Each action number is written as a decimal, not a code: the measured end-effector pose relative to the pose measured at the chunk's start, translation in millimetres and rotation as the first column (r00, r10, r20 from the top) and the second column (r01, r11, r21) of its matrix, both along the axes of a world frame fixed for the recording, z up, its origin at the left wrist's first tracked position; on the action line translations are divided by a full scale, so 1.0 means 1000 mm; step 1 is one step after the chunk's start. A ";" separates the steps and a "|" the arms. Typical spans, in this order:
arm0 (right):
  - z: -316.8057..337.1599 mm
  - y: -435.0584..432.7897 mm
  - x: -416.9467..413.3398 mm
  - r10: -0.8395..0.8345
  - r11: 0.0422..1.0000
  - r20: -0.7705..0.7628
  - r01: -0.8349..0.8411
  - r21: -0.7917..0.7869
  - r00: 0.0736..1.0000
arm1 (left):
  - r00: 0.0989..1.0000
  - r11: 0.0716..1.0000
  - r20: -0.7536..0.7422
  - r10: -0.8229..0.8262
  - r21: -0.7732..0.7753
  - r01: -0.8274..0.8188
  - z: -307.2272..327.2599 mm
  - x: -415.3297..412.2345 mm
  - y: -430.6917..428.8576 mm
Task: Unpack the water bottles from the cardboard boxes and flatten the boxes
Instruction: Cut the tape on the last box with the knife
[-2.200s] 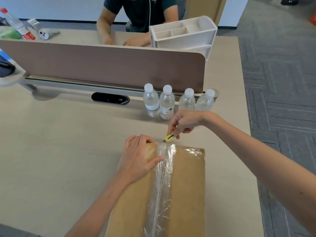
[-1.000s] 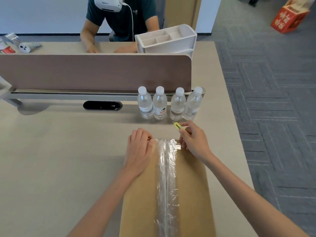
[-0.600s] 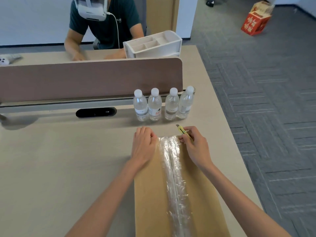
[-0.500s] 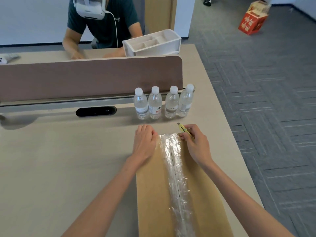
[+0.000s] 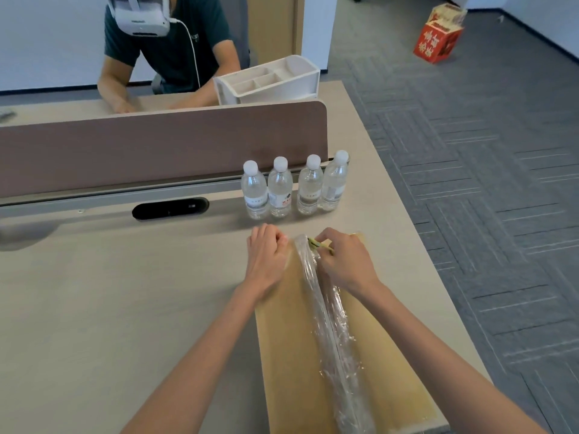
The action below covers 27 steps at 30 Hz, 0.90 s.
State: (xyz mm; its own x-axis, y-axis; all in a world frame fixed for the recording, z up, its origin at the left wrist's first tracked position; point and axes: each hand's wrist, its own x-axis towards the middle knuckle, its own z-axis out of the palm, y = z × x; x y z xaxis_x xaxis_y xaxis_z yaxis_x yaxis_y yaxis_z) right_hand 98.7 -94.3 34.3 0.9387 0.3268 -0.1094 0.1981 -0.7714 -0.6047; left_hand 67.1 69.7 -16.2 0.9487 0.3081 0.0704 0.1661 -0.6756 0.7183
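One cardboard box lay nearest on the table, flaps closed. A single strip of crinkled clear tape ran along its centre seam from the near edge to the far. Two bare hands were at the box's far end. The left hand rested on the left flap, its grip closed over the far edge, fingers curled down round the cardboard. The right hand lay on the right flap just beside the tape, its grip pinched tight on one small yellow cutter. The cutter's tip sat at the far end of the strip; whether the blade had entered the tape could not be told.

Beyond the hands, four water bottles stood upright in one row, each with a white cap, apart from the box and just in front of one brown divider panel. One black oval cable port sat in the table to their left. Behind the panel stood one white desk organiser, and one other person sat there with both forearms on the far table. Farthest off — on the grey carpet — stood one red carton.
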 end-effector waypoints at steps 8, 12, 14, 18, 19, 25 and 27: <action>0.002 -0.006 -0.003 -0.015 1.000 -0.102 0.016 0.012 0.995 | 0.999 0.991 -0.041 -0.020 -0.136 0.015 0.008 -0.002 0.004; -0.001 -0.013 -0.008 -0.025 0.990 -0.150 0.045 0.133 0.988 | 0.997 0.942 -0.068 -0.038 -0.336 0.013 0.021 -0.006 0.008; -0.007 -0.018 -0.012 -0.047 0.965 -0.204 0.098 0.245 0.978 | 0.998 0.922 -0.045 -0.034 -0.387 0.014 0.027 -0.009 0.011; -0.007 -0.026 -0.019 -0.107 0.887 -0.291 0.223 0.404 0.951 | 1.000 0.880 -0.008 -0.013 -0.475 0.008 0.033 -0.014 0.019; -0.006 -0.026 -0.021 -0.110 0.878 -0.298 0.233 0.417 0.948 | 1.000 0.860 0.001 -0.003 -0.511 0.003 0.037 -0.016 0.022; -0.009 -0.022 -0.029 -0.163 0.845 -0.301 0.291 0.450 0.940 | 0.999 0.791 0.040 -0.037 -0.609 0.053 0.058 -0.034 0.052; -0.012 -0.021 -0.032 -0.174 0.835 -0.306 0.305 0.459 0.936 | 0.997 0.773 0.018 -0.074 -0.631 0.069 0.065 -0.043 0.065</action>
State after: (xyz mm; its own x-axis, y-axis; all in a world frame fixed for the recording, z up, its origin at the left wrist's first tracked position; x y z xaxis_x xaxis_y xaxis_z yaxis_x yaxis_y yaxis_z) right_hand 67.1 -115.2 22.4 0.9592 0.1669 -0.2283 -0.1558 -0.3622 -0.9190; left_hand 23.8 134.3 48.4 0.9695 0.2122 -0.1225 0.1426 -0.0822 0.9864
